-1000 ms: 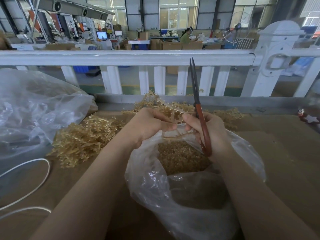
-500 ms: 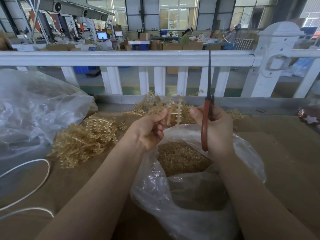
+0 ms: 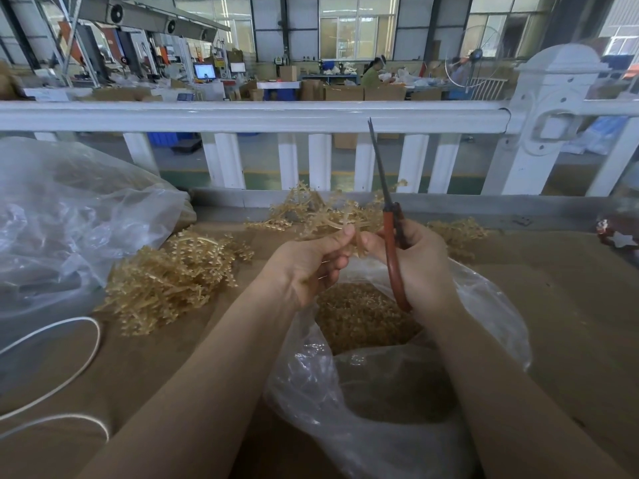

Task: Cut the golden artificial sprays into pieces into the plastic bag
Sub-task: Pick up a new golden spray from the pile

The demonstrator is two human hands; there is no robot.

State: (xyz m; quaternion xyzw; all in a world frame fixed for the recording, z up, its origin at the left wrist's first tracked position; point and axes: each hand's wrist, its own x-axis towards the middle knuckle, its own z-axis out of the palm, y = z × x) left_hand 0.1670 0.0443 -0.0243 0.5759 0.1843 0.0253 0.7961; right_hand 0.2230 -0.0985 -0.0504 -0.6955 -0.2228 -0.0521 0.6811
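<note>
My left hand (image 3: 307,267) pinches a small golden spray piece (image 3: 358,242) between thumb and fingers, just above the mouth of the clear plastic bag (image 3: 345,402). My right hand (image 3: 423,271) grips red-handled scissors (image 3: 392,243), blades closed and pointing up toward the railing; its fingertips touch the same piece. Cut golden bits (image 3: 359,314) fill the bag's bottom. A heap of uncut golden sprays (image 3: 169,281) lies to the left on the table, and more sprays (image 3: 311,212) lie behind my hands.
A large clear bag (image 3: 69,219) with sprays inside fills the left side. A white cord (image 3: 52,368) loops on the brown cardboard table top (image 3: 570,305). A white railing (image 3: 259,115) runs along the far edge. A red ornament (image 3: 619,233) sits far right.
The scissors tilted from upright to lean slightly left and dropped lower. My left hand shifted right and up, and both hands now meet on the small spray piece.
</note>
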